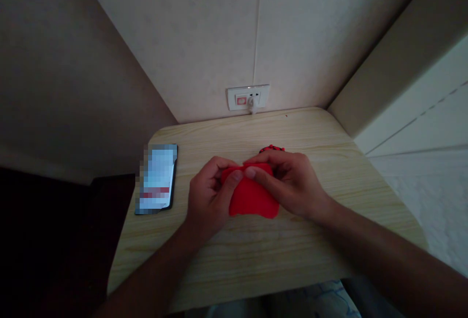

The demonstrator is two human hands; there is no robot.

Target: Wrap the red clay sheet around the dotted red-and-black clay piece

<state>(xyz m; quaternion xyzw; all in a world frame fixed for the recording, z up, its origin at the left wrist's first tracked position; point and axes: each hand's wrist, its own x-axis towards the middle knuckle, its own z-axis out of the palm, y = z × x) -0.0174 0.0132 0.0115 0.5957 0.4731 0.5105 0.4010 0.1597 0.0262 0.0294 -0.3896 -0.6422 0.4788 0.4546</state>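
A small piece of bright red cloth (254,198) is held up between my two hands above the wooden table. My left hand (212,193) pinches its upper left edge, thumb on the near side. At the upper right edge, my right hand (292,181) grips the same cloth, its thumb almost touching the left thumb. The lower part of the cloth hangs loose. Just behind my right hand, a small red and black object (271,148) shows only its top; the rest is hidden.
A phone (157,179) with a lit, blurred screen lies at the left edge of the table (219,264). Behind the table, a wall socket (248,97) holds a white plug (251,106). A white quilted surface (435,206) is at the right.
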